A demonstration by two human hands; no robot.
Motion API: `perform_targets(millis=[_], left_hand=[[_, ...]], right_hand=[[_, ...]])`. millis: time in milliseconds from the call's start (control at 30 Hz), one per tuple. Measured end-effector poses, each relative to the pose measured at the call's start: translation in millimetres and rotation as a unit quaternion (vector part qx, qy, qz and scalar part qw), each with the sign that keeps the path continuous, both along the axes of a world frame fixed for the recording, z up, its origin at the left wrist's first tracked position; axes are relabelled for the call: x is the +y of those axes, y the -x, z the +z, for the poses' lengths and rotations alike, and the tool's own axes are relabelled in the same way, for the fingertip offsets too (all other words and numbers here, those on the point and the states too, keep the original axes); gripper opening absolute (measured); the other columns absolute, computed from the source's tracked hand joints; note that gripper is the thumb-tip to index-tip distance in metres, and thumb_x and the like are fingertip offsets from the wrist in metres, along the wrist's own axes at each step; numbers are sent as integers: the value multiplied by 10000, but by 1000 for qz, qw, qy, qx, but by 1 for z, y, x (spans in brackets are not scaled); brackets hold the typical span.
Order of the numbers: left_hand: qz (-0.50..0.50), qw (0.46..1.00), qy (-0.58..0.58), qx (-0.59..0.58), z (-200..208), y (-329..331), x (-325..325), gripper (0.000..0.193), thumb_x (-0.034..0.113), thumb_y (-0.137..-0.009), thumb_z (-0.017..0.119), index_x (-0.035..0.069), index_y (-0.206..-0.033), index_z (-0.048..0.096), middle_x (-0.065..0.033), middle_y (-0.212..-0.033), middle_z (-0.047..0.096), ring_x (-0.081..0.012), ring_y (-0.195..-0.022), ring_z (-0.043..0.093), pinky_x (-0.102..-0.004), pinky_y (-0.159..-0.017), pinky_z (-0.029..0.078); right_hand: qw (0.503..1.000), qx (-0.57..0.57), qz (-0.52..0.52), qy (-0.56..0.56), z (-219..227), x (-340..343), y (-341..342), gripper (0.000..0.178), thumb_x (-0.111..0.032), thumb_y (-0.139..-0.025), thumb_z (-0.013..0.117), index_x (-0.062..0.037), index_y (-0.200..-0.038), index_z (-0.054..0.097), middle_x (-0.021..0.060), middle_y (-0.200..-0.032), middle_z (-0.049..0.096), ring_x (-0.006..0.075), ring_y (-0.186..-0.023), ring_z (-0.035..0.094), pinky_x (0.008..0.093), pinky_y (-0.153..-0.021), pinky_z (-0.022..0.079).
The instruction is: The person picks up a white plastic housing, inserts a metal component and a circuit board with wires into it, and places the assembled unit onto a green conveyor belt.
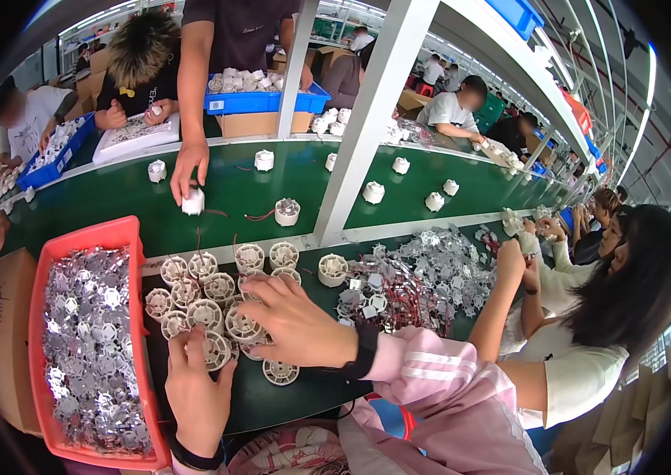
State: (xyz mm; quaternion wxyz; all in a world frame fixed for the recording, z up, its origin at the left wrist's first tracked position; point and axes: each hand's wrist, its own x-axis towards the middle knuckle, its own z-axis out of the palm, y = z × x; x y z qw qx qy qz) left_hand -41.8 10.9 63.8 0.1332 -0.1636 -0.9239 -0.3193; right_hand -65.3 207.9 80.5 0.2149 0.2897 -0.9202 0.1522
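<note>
Both hands are down among the white round housings (pixel 205 305) on the dark green surface (pixel 260 400). The left hand (pixel 197 388) comes up from the lower edge, and its fingers close round one housing (pixel 216 348) at the near rim of the cluster, thumb on one side, fingertips on the other. The right hand (pixel 296 321) reaches in from the right, pink sleeve (pixel 446 388) behind it, fingers spread and curled over the housings at the cluster's right side; whether it grips one or only presses on them, I cannot tell.

The cluster lies straight ahead of the left hand and just left of the right, so both touch it, the right covering more of it. The housings are round, with no long axis to speak of, most lying open face up. One more housing (pixel 281 372) sits apart, just below the right wrist.

Left of the hands stands a red tray (pixel 86 237) heaped with shiny metal pieces (pixel 90 348). To the right lies a loose pile of more metal pieces with red wires (pixel 414 285). Beyond, a green belt (pixel 114 198) carries scattered housings, and another person's hand (pixel 189 170) rests on one.
</note>
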Motion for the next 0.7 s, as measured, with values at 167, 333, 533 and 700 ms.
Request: perform_targets(millis=[167, 333, 533, 700], left_hand=[[20, 1000, 14, 0, -10, 3, -3, 688, 59, -613, 801, 30, -1222, 485, -184, -1140, 480, -383, -1001, 538, -421, -789, 481], [17, 999, 28, -2, -7, 7, 5, 733, 68, -579, 816, 32, -1231, 482, -178, -1148, 475, -375, -1027, 516, -414, -810, 472], [7, 1000, 2, -10, -12, 11, 13, 916, 61, -485, 860, 44, -1296, 433, -177, -1214, 439, -396, -1072, 490, -394, -853, 472], [-22, 997, 75, -12, -4, 13, 4, 845, 158, -666, 837, 36, -1365, 377, -223, -1342, 377, -398, -1105, 468, -428, -841, 459]], right_hand=[[977, -146, -81, 129, 98, 62, -6, 156, -102, -761, 685, 4, -871, 653, 133, -872, 661, 260, -836, 639, 346, -766, 505], [907, -70, -403, 101, 138, 203, 41, 240, -164, -815, 641, 33, -951, 665, 151, -864, 692, 216, -797, 668, 304, -732, 515], [926, -112, -359, 23, 6, 350, 149, 745, -399, -755, 716, -45, -1349, 439, 285, -1332, 451, 402, -1239, 447, 417, -1027, 377], [907, -103, -407, 22, -67, 351, 199, 628, -400, -724, 733, -162, -1276, 549, 254, -1354, 442, 433, -1194, 472, 456, -1018, 386]])
